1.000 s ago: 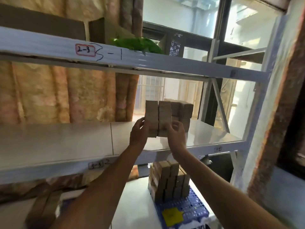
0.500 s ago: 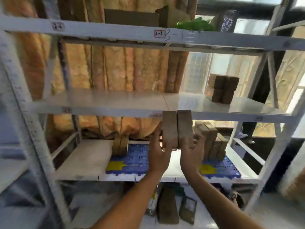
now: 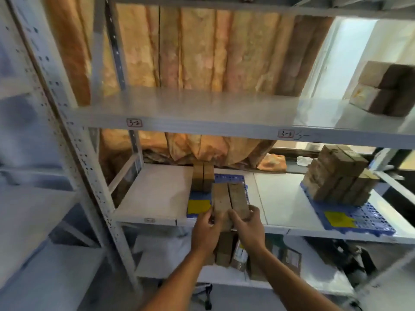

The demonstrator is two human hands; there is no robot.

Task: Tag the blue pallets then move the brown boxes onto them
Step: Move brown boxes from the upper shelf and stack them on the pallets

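Two brown boxes (image 3: 230,202) stand side by side between my hands, over the front of the left blue pallet (image 3: 229,179). My left hand (image 3: 205,230) grips the left box and my right hand (image 3: 247,227) grips the right one. A yellow tag (image 3: 198,206) lies on that pallet's front left corner, and two more brown boxes (image 3: 202,178) stand at its back. To the right, a second blue pallet (image 3: 354,217) with its own yellow tag (image 3: 339,218) carries a stack of brown boxes (image 3: 339,176).
A few brown boxes (image 3: 386,88) sit on the middle shelf (image 3: 202,111) at the far right. The rack's perforated upright (image 3: 74,140) slants down on the left. Packages (image 3: 238,254) fill the bottom shelf under my hands. Wrapped rolls (image 3: 202,52) line the back.
My hands carried the two boxes from the middle shelf down and left to the lower shelf, over the left pallet. The view swung down and left.
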